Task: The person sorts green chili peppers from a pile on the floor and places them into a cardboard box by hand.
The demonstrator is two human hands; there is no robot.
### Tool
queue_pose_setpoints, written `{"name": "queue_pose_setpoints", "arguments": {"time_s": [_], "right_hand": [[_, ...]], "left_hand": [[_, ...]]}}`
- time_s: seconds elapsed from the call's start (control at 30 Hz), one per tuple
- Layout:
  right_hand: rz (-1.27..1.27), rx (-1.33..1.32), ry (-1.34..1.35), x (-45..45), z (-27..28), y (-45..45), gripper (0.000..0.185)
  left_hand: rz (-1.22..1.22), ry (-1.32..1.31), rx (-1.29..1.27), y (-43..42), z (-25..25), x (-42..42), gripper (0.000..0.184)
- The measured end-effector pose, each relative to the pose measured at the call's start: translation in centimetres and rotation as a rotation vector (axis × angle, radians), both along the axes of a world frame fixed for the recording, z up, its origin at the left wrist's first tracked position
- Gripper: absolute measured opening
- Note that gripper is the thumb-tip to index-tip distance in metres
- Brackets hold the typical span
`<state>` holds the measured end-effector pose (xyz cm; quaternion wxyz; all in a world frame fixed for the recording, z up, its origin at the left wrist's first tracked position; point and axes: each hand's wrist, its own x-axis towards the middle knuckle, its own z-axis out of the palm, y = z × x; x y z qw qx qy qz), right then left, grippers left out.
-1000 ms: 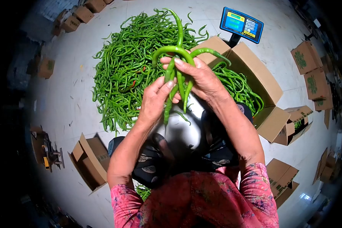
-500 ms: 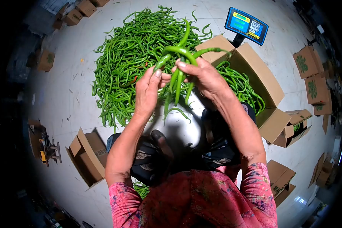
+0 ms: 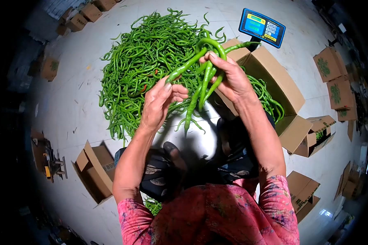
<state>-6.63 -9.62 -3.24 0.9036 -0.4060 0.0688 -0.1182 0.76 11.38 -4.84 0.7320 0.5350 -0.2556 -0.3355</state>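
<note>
My right hand [image 3: 233, 79] is closed around a small bunch of long green chili peppers [image 3: 204, 87], whose ends hang below the fingers. One curved pepper arches over that hand's fingertips. My left hand [image 3: 155, 105] pinches the near end of a long green pepper [image 3: 188, 65] between thumb and forefinger, its other fingers loosely bent. Past both hands, a large heap of green chili peppers [image 3: 139, 53] lies on the floor, with a few red ones in it. An open cardboard box [image 3: 280, 77] with peppers inside stands beside my right forearm.
A scale display [image 3: 261, 27] rises behind the box. Another open box [image 3: 95, 171] is on the left, and more cardboard boxes [image 3: 300, 192] stand at the right. Several stacked boxes [image 3: 335, 87] line the far right. More peppers [image 3: 153, 205] show beside my left elbow.
The right hand has moved slightly right with its bunch, away from the left hand. The pepper between the hands now stretches more plainly across, and the left hand's other fingers have loosened.
</note>
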Motion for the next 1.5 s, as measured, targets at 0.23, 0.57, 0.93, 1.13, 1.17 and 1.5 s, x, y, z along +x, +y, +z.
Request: {"name": "queue_pose_setpoints", "arguments": {"time_s": [0.23,0.57,0.93,1.13,1.17,1.5], "right_hand": [[0.013,-0.058,0.008,-0.8,0.8,-0.1,0.026],[0.239,-0.29,0.078,-0.4,-0.2,2.0,0.043],[0.01,-0.136,0.014,-0.7,0.9,-1.4,0.03],[0.06,-0.421,0.299,-1.2,-0.1,0.0,0.034],[0.103,-0.437,0.244,-0.9,-0.7,0.2,0.03],[-0.137,-0.411,0.065,-2.9,2.0,-1.5,0.067]], "left_hand": [[-0.099,-0.039,0.044,-0.2,-0.5,-0.4,0.052],[0.015,-0.233,0.265,-1.3,0.7,-1.7,0.033],[-0.033,-0.055,0.643,-0.2,-6.2,0.5,0.024],[0.087,-0.129,0.397,-1.4,-2.1,-0.4,0.033],[-0.006,-0.25,0.443,-1.7,-0.7,-1.3,0.034],[0.046,0.717,0.487,-3.9,-19.8,-9.9,0.049]]}}
